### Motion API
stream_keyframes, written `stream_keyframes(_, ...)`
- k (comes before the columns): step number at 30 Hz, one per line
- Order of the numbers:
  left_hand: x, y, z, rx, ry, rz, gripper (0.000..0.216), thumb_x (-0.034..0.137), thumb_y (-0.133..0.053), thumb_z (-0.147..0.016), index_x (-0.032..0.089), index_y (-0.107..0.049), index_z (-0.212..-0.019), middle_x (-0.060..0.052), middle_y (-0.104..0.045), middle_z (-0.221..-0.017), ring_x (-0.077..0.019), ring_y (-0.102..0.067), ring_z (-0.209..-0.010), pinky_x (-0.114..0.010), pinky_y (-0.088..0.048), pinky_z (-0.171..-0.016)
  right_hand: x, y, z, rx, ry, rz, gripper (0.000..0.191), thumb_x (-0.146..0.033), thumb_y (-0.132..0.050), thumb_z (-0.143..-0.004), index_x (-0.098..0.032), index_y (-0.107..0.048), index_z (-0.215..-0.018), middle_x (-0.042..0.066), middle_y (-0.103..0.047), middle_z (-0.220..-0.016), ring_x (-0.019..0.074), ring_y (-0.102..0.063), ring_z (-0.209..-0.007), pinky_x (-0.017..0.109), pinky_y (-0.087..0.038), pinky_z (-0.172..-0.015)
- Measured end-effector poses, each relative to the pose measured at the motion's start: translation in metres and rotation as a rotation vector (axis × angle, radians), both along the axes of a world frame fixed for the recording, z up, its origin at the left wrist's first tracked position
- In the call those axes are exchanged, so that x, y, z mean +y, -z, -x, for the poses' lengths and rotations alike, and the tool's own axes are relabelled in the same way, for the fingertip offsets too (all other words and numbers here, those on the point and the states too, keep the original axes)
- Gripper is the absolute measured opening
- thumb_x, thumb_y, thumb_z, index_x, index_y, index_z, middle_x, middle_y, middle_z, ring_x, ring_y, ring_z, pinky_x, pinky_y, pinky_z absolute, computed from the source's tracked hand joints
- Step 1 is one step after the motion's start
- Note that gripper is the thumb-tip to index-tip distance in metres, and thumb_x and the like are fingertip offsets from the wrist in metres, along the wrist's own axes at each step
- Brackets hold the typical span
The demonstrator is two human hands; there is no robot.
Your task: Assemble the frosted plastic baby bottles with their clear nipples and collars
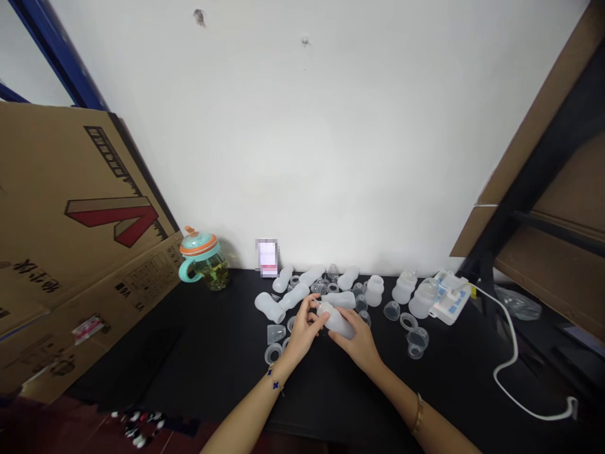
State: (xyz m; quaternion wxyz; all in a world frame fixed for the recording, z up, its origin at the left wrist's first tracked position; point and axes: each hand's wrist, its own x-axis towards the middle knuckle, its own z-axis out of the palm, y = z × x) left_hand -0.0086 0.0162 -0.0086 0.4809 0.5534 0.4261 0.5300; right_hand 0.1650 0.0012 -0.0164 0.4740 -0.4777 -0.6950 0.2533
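Observation:
A frosted white baby bottle [341,323] is tilted between my two hands, its neck end toward the left. My right hand [360,340] is closed around the bottle's body. At the neck end, the fingers and thumb of my left hand [305,325] are closed on a small clear part that I cannot make out well. More bottle bodies lie behind my hands, among them one on its side [269,308]. Clear domed caps [276,333] and screw rings [273,354] lie left of my left hand. Other caps [392,310] and rings [408,321] lie on the right.
On the black table [212,366] stand a teapot [205,261] with a turquoise lid and a lit phone [268,258] against the wall. Two capped bottles [424,297] stand by a white power strip [451,299] with a cable. A large cardboard box [70,239] borders the left.

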Motion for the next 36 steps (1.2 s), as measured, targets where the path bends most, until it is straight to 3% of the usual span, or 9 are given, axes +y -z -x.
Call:
stream_keyframes(13, -0.0014, -0.0005, 0.0015, -0.017, 0.054, -0.031, 0.052, 0.046, -0.067, -0.086, 0.028, -0.048, -0.131, -0.003, -0.050, -0.107, -0.0077, -0.053, -0.064, -0.018, -0.048, -0.048, 0.0001, -0.0018, 0.0005, 0.006, 0.004, -0.006, 0.043, -0.029, -0.071, -0.075, -0.025, -0.067, -0.118, 0.007, -0.070, -0.117, 0.0293, -0.065, -0.110, 0.044, -0.051, -0.097)
stream_keyframes(23, 0.0004, 0.0004, 0.0004, -0.010, 0.010, -0.025, 0.051, 0.046, -0.068, -0.086, 0.028, -0.049, -0.130, -0.001, -0.047, -0.105, -0.0067, -0.053, -0.064, -0.016, -0.046, -0.046, -0.0002, -0.0005, 0.0010, 0.005, -0.007, 0.005, 0.043, -0.028, -0.071, -0.076, -0.024, -0.066, -0.118, 0.007, -0.068, -0.118, 0.0283, -0.064, -0.110, 0.044, -0.051, -0.098)
stream_keyframes(31, -0.0049, -0.0052, 0.0015, -0.032, 0.078, -0.044, 0.049, 0.044, -0.065, -0.088, 0.028, -0.047, -0.132, -0.004, -0.051, -0.112, -0.0083, -0.055, -0.066, -0.018, -0.047, -0.049, -0.0009, -0.0014, 0.0003, -0.011, -0.012, 0.024, 0.044, -0.028, -0.071, -0.076, -0.023, -0.066, -0.119, 0.007, -0.068, -0.117, 0.0282, -0.064, -0.110, 0.043, -0.051, -0.097)
stream_keyframes(36, -0.0024, -0.0015, 0.0004, -0.005, 0.026, -0.020, 0.051, 0.045, -0.066, -0.087, 0.029, -0.047, -0.131, -0.003, -0.050, -0.111, -0.0076, -0.054, -0.065, -0.018, -0.046, -0.048, -0.0001, 0.0002, 0.0005, 0.005, -0.012, 0.024, 0.044, -0.029, -0.071, -0.077, -0.023, -0.065, -0.120, 0.008, -0.068, -0.119, 0.0286, -0.063, -0.112, 0.043, -0.050, -0.099)
